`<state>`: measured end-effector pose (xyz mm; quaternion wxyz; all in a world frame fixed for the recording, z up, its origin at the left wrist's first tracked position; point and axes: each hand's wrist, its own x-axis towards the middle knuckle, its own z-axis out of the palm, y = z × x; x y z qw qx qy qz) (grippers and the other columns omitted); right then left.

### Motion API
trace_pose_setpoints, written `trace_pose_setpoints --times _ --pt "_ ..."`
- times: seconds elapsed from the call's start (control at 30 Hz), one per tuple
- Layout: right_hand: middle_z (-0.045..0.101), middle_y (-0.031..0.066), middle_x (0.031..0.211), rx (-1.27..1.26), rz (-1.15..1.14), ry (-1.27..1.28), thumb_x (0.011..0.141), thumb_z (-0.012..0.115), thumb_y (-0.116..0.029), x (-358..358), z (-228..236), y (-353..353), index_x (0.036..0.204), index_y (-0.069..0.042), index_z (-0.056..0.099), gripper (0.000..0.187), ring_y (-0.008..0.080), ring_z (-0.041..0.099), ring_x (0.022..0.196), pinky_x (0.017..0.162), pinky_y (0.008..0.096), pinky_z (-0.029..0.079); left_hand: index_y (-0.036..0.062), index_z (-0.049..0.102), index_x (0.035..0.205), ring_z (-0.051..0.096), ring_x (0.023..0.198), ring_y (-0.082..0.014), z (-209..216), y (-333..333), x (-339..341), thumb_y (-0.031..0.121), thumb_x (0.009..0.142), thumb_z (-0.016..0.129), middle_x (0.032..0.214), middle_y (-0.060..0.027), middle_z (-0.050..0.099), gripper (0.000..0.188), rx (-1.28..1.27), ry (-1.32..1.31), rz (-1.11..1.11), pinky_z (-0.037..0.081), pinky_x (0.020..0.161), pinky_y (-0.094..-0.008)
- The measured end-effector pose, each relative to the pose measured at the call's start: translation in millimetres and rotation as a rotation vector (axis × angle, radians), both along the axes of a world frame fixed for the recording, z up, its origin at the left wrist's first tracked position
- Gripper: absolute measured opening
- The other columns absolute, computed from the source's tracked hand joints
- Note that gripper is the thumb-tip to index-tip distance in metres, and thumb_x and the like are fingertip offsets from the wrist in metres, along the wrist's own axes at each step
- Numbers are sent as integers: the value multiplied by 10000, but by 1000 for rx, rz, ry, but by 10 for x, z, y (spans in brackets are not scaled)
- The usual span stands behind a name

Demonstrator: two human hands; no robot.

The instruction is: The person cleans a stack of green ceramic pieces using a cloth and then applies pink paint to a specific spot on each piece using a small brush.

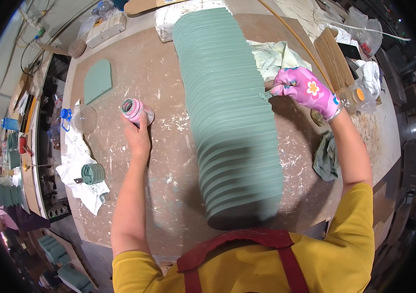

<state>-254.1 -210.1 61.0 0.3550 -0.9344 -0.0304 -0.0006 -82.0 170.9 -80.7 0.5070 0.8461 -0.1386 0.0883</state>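
One pink jar (pixel 134 114) I'm holding in my left hand (pixel 137 132), left of the long green stack (pixel 225 105), while my gloved right hand (pixel 301 87) is pinching a small green-smeared piece (pixel 265 95) at the stack's right edge!

The long row of upright sage-green panels (pixel 227 112) looks smooth and matt. Beneath the row, the brown-topped bench (pixel 169 195) is dull, scuffed and spattered white. Left of the row, the pink round jar (pixel 142 108) has a slight gloss; farther left lies crumpled, matt white cloth (pixel 78 157). Right of the row, the brown rectangular block (pixel 332 56) shows wood grain.
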Motion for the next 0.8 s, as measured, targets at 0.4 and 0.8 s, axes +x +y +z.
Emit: trace_pose_setpoints --times 0.4,0.8 --pt "554 116 644 -64 -115 -144 827 642 -303 0 33 83 785 -19 604 289 268 522 597 577 345 415 -15 374 1302 596 1013 -356 17 3 -12 351 881 589 1089 -226 609 597 61 -19 39 437 858 -390" --pt "647 83 743 109 100 55 832 632 -134 374 4 273 832 9 635 143 172 597 695 661 298 470 2 389 1262 621 938 -346 33 2 -37 363 875 598 1013 -210 630 569 24 -52 34 454 810 -389"
